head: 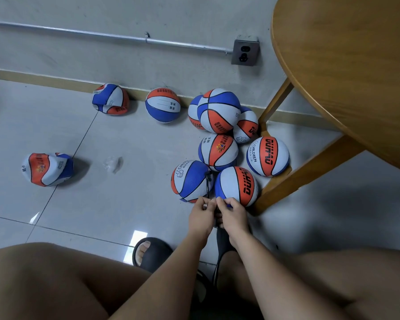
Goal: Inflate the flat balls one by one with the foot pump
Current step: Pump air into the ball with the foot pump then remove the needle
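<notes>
Orange, blue and white balls are scattered over a grey tiled floor (116, 204). Two flat balls are seen well apart from the rest: one crumpled ball (110, 99) against the skirting board, another crumpled ball (47, 169) alone on the tiles at the left. A cluster of round balls is gathered beside the leg of a wooden table (346, 72), with one more round ball (162, 105) by the wall.

A thin black hose (208, 184) is run down across the nearest blue-and-white ball (191, 181). Its lower end is pinched between both hands, which are brought together and touching: the left hand (201, 215) and the right hand (232, 215) are each curled, fingertips closed on the hose. A dark shape under the right wrist is mostly hidden and cannot be identified.

A black slipper (151, 254) is worn on the left foot. A scrap of clear plastic (113, 163) is left on the tiles.
</notes>
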Available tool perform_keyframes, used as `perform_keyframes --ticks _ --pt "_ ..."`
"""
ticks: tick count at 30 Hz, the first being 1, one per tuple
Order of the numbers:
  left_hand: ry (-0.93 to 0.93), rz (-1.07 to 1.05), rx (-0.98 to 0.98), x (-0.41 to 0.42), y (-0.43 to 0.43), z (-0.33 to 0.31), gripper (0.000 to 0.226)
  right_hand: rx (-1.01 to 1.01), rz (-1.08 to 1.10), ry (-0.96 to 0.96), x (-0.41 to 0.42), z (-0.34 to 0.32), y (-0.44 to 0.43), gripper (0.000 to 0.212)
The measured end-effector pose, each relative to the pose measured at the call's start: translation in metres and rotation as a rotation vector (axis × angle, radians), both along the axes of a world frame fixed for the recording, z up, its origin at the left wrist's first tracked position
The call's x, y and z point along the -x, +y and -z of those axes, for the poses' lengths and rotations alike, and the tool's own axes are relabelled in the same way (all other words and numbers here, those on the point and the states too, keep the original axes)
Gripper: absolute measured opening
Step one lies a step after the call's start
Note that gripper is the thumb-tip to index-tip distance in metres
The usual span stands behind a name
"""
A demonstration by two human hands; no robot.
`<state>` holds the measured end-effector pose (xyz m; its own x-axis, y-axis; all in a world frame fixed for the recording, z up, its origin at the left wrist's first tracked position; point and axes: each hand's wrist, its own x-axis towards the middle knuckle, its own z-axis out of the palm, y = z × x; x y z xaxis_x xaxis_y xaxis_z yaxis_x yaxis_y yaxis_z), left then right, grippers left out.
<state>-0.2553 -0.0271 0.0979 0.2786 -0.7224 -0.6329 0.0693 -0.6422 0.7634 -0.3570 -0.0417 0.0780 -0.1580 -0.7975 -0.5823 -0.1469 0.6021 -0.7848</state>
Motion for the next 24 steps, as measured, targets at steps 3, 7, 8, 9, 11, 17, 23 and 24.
perform_keyframes --ticks 3,7,8,9,11,17,23,24 --pt "-0.037 0.065 -0.053 -0.001 0.004 0.011 0.025 -0.043 -0.035 0.067 0.005 0.016 0.006 0.031" --pt "-0.068 0.112 -0.120 -0.002 0.010 0.019 0.024 -0.099 -0.036 0.067 0.011 0.021 0.016 0.025" --pt "-0.065 0.109 -0.135 -0.002 0.012 0.020 0.024 -0.110 -0.046 0.076 0.011 0.022 0.018 0.024" --pt "-0.057 0.096 -0.144 -0.002 0.014 0.023 0.023 -0.111 -0.049 0.080 0.012 0.023 0.020 0.023" --pt "-0.050 0.059 -0.145 -0.002 0.016 0.022 0.021 -0.097 -0.072 0.109 0.010 0.022 0.020 0.022" --pt "-0.016 -0.203 0.082 -0.003 -0.011 -0.019 0.019 0.148 -0.027 0.055 -0.017 -0.021 -0.017 0.032" --pt "0.096 -0.159 0.148 -0.005 -0.015 -0.027 0.025 0.132 0.004 -0.049 -0.018 -0.024 -0.022 0.032" --pt "0.108 -0.142 0.142 -0.007 -0.014 -0.023 0.027 0.120 -0.005 -0.058 -0.016 -0.021 -0.021 0.032"
